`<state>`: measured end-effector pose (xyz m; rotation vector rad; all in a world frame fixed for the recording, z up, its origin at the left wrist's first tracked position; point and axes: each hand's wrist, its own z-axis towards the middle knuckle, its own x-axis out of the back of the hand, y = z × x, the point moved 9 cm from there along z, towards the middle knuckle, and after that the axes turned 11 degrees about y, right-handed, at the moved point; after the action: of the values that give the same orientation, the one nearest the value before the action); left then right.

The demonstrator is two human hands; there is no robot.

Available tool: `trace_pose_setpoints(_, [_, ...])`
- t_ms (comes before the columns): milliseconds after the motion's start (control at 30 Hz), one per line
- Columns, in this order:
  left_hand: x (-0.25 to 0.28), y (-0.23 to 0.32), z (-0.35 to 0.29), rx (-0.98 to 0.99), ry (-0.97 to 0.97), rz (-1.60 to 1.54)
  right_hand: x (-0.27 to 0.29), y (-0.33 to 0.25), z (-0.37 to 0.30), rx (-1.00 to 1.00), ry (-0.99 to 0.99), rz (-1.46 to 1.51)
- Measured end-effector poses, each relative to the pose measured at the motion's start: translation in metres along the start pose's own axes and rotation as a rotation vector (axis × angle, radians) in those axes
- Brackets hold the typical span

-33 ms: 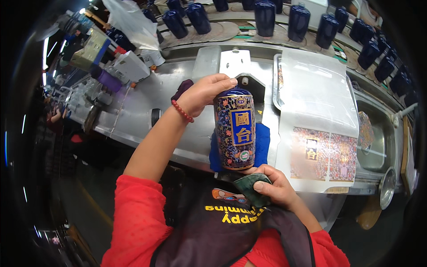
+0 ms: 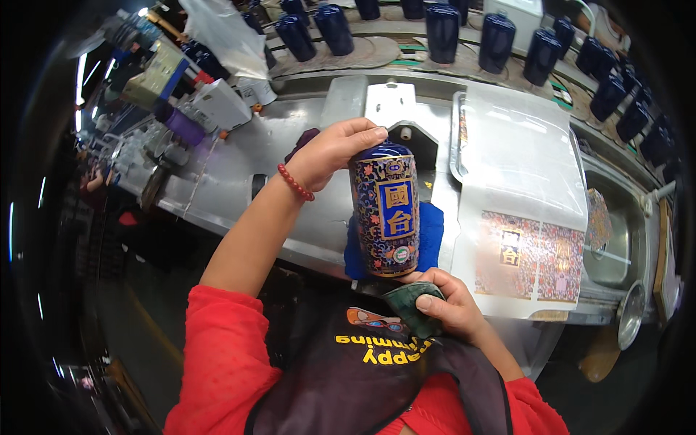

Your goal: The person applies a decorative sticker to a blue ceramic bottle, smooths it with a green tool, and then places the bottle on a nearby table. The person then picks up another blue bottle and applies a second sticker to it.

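A dark blue bottle (image 2: 385,210), wrapped in a floral pattern with a gold-framed blue panel, stands nearly upright in front of me. My left hand (image 2: 339,151) grips it at the neck, the thumb lying over the top; a red bead bracelet circles that wrist. At the base, the fingers of my right hand (image 2: 448,303) reach under the bottle's lower edge. Pinched in that same hand is a dark green pad (image 2: 413,304), bent toward me. Behind the bottle lies a blue cloth (image 2: 432,235) on the table's front edge.
On the right, a translucent sheet (image 2: 518,152) covers a tray, with printed floral decals (image 2: 506,250) at its near end. Beyond it is a metal sink (image 2: 612,217) with a round metal bowl (image 2: 631,315) beside it. Plain dark blue bottles (image 2: 442,32) line the conveyor at the back. A white box (image 2: 220,103) stands left.
The surroundings have shifted slightly to the right in the picture. Both hands keep their hold on the bottle and pad, with hardly any other movement.
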<state>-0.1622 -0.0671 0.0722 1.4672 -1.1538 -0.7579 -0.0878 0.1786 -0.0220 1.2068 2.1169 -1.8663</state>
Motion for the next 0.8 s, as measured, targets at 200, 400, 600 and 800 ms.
trace_pose_setpoints(200, [0.041,0.064,-0.088,-0.469,0.227,0.397,0.008,-0.012,0.007,0.114,0.048,0.009])
trace_pose_setpoints(400, [0.060,0.073,-0.241,-0.689,0.621,0.542,-0.028,-0.015,-0.002,0.236,-0.091,-0.166])
trace_pose_setpoints(600, [0.131,0.020,-0.402,-0.511,0.924,0.508,-0.135,0.031,0.004,0.162,-0.331,-0.255])
trace_pose_setpoints(800, [0.193,-0.053,-0.507,-0.592,1.202,0.405,-0.233,0.104,0.052,-0.016,-0.430,-0.519])
